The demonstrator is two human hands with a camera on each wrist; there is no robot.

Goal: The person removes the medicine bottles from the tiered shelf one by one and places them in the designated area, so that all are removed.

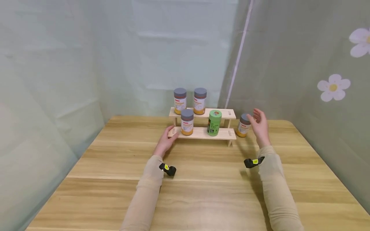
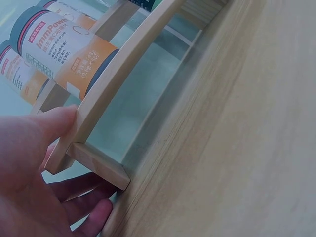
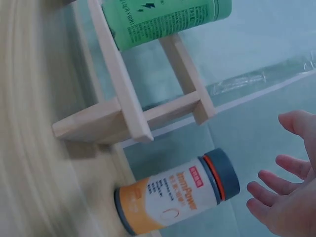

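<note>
Left hand: thumb laid on top of the lower shelf at its left end, fingers bent below beside a leg, gripping the wood. Right hand: fingers loosely bent and slightly apart, thumb well clear of them, nothing held; near the lid of a bottle, gap between visible from the right wrist. Bottle: upright on the table, just beyond the right end of the two-step wooden stand; dark grey lid, orange-red ring beneath, white label with red patch and "ImmPower" lettering, orange lower part, dark base. On the lower shelf: matching front bottle to the left, green can to the right, both upright. On the upper shelf: two more of the same kind, left rear bottle and right rear bottle. Partly hidden: left fingertips behind the wood; left rear bottle, low down, behind the front one. Cut off: right hand and green can in the right wrist view. Too small to read: finest print.
</note>
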